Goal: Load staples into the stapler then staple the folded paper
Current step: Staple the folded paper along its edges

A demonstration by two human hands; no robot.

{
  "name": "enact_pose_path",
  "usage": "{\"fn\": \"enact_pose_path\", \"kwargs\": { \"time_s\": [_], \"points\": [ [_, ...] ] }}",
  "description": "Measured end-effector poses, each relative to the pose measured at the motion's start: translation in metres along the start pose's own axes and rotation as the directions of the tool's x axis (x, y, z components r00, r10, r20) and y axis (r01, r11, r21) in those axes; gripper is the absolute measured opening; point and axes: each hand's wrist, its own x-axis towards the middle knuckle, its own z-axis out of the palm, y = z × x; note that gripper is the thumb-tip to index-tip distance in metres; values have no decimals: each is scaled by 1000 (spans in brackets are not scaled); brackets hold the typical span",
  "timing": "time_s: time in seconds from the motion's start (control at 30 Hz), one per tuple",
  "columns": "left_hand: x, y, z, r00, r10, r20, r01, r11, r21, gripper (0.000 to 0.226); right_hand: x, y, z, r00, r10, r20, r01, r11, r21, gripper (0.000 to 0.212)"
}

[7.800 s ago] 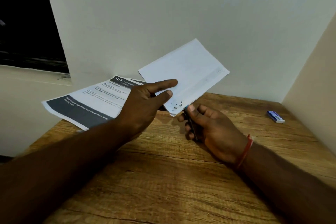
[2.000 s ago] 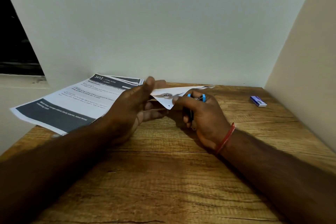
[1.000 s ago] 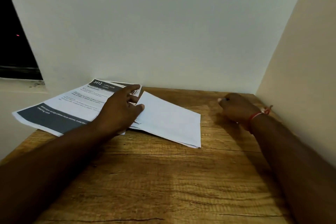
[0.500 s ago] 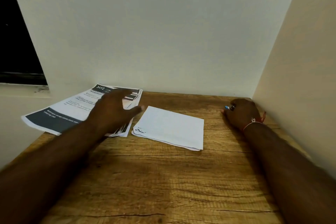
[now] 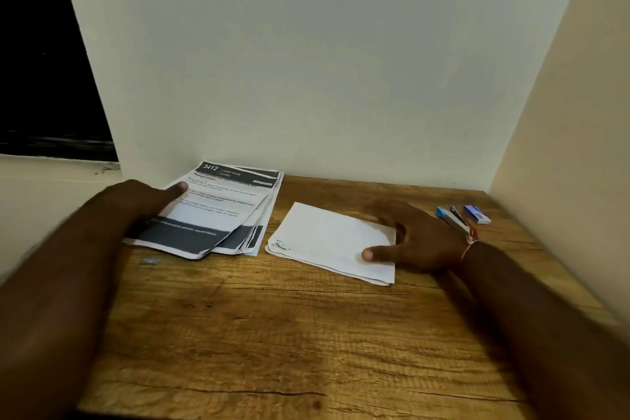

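Observation:
The folded white paper (image 5: 327,239) lies flat in the middle of the wooden table (image 5: 279,334), with staples at its near left corner. My right hand (image 5: 412,235) rests on the paper's right edge, thumb pressing on top. The small blue and silver stapler (image 5: 451,218) lies on the table just behind my right wrist, nobody holding it. A blue and white staple box (image 5: 476,213) lies beside it near the right wall. My left hand (image 5: 139,201) rests flat on the stack of printed sheets (image 5: 218,215) at the left.
A white wall stands close behind the table and a beige wall along its right side. The printed stack overhangs the table's left edge. A dark window opening sits at the far left.
My right hand has let go of the stapler by the staple box and moved left onto the folded paper. My left hand slid left onto the printed stack.

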Motion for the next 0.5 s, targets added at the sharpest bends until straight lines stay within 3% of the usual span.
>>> {"fn": "enact_pose_path", "kwargs": {
  "time_s": [0.1, 0.2, 0.33, 0.4, 0.5],
  "points": [
    [-14, 13, 7, 999, 37, 35, -39, 997, 61, 114, 2, -2, 4, 993, -27, 115, 34, 998, -58, 107],
    [-18, 22, 13, 997, 55, 53, -59, 995, 81, 118, -2, -9, 3, 989, -33, 142, 52, 990, -133, 116],
    [-19, 23, 22, 998, 52, 22, -54, 986, 158, 147, -1, -25, 9, 994, -26, 107, 49, 975, -219, 116],
    [-19, 27, 29, 989, 148, -23, -138, 958, 252, 153, 3, -28, 14, 996, -11, 89, 35, 963, -268, 121],
    [-39, 41, 47, 908, 419, -23, -399, 879, 260, 131, 7, -21, 19, 998, -4, 64, 23, 956, -294, 124]
  ]
}}
